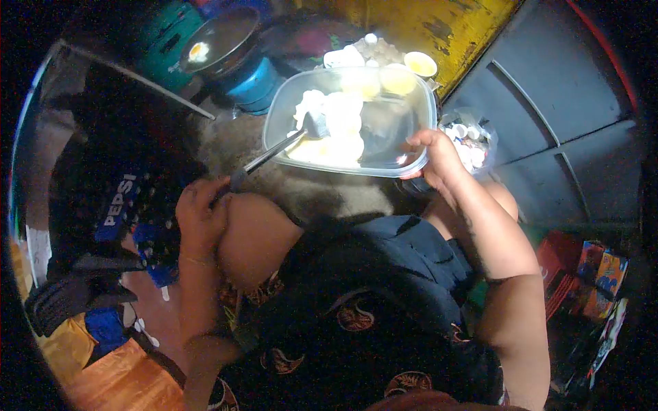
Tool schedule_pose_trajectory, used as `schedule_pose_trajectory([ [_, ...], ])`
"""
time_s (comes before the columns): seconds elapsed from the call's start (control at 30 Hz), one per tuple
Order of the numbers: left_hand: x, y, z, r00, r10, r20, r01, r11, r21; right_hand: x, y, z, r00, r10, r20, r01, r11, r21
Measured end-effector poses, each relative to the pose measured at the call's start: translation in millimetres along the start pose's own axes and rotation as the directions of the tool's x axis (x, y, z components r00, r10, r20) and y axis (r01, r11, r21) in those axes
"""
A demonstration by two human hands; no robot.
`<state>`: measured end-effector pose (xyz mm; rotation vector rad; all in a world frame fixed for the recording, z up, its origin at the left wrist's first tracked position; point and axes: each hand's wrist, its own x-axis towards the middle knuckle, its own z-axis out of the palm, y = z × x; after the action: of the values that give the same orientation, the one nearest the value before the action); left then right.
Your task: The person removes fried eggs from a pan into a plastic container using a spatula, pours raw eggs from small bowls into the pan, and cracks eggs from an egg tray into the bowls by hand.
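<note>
My right hand [436,156] grips the near right corner of a clear plastic container [384,161], thumb over the rim. Fried eggs [343,116] lie piled in its left half, washed out by bright light. My left hand [203,205] is wrapped round the dark handle of a spatula [269,155]. The spatula's blade rests among the eggs, or just above them; I cannot tell which. Up and to the left, a frying pan [229,44] holds one fried egg [199,52].
A blue round base [253,88] stands under the pan. Behind the container are a yellowish bowl [420,64] and pale eggshells [371,39]. A clear bag of white pieces [473,137] sits right, beside a grey metal panel [528,96]. A Pepsi crate [120,205] is left.
</note>
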<state>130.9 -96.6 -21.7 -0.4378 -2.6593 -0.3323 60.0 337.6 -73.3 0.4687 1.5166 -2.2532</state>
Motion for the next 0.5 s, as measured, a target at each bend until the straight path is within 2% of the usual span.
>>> schedule_pose_trajectory([
  [0.13,5.3,-6.0,-1.0,0.995,-0.052,0.087,0.053,0.999,-0.013,-5.7,-4.3,6.7,1.0,0.0,-0.03,-0.001,1.0,-0.011],
  [0.27,8.1,-9.4,-1.8,0.988,-0.11,0.105,0.118,0.99,-0.075,3.0,2.2,-3.8,1.0,0.004,0.029,-0.005,1.0,0.016],
  [0.5,19.8,-7.6,-11.0,0.973,-0.166,0.16,0.183,0.978,-0.098,7.5,-1.8,-0.3,1.0,0.015,0.011,-0.015,1.0,0.005],
])
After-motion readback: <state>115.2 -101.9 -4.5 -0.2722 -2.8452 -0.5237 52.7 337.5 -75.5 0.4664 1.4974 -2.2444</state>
